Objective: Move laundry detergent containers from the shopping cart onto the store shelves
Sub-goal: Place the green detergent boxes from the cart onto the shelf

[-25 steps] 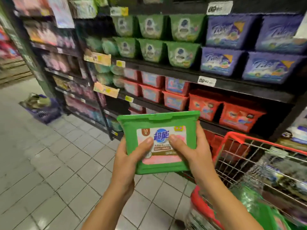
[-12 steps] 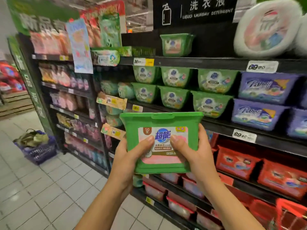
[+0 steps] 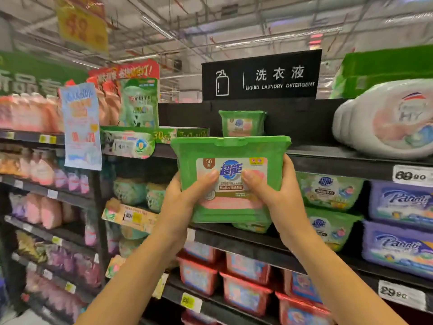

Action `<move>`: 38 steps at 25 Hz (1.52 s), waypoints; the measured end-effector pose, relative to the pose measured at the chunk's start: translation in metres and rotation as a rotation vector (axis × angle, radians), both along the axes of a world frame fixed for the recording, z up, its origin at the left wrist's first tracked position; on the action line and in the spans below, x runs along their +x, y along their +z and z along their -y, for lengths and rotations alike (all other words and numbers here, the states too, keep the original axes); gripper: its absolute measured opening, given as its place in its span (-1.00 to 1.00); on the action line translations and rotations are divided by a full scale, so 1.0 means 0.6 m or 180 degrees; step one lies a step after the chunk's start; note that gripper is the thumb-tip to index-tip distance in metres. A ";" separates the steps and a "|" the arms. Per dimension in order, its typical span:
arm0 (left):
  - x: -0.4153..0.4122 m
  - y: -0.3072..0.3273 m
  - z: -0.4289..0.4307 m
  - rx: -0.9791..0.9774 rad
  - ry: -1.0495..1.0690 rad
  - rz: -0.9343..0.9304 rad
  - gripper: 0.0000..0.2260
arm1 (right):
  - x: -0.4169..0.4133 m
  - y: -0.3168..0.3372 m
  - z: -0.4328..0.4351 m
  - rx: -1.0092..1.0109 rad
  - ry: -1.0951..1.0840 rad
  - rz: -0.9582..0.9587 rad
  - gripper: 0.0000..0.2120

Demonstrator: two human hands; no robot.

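So, detergent tub (image 3: 230,171) lid-up, axis horiz

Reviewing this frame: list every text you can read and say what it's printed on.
"洗衣液" and "LIQUID LAUNDRY DETERGENT": black aisle sign.
"超能" and "50": label of the green detergent box, held by the left hand and right hand.
"69 90": upper price tag on the shelf edge.
"29 90": lower price tag.
Purple tubs, yellow hanging sign, blue poster, other tags: too blurred to read.

Bare left forearm (image 3: 133,277), bare right forearm (image 3: 332,277)
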State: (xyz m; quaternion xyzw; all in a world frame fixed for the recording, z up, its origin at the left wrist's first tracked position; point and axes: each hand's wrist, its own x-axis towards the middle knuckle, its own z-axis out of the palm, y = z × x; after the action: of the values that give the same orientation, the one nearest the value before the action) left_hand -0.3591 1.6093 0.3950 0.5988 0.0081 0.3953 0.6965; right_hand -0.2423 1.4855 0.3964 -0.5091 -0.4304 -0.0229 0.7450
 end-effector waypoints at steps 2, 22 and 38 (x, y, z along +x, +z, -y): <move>0.033 0.028 -0.062 0.0148 -0.0120 0.0031 -0.47 | 0.026 0.029 -0.047 0.0065 -0.0108 0.0104 -0.37; 0.388 0.173 -0.386 0.1574 -0.0628 -0.0881 -0.45 | 0.354 0.168 -0.249 -0.1142 -0.1164 0.0243 -0.17; 0.528 0.199 -0.437 0.1649 -0.0282 -0.1606 -0.76 | 0.486 0.201 -0.308 -0.2223 -0.1452 0.0082 -0.05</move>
State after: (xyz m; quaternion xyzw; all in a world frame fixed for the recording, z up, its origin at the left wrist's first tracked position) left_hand -0.0420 1.8716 0.5144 0.8338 0.0533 0.1935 0.5142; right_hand 0.0493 1.6705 0.5171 -0.8132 -0.2978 -0.0463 0.4980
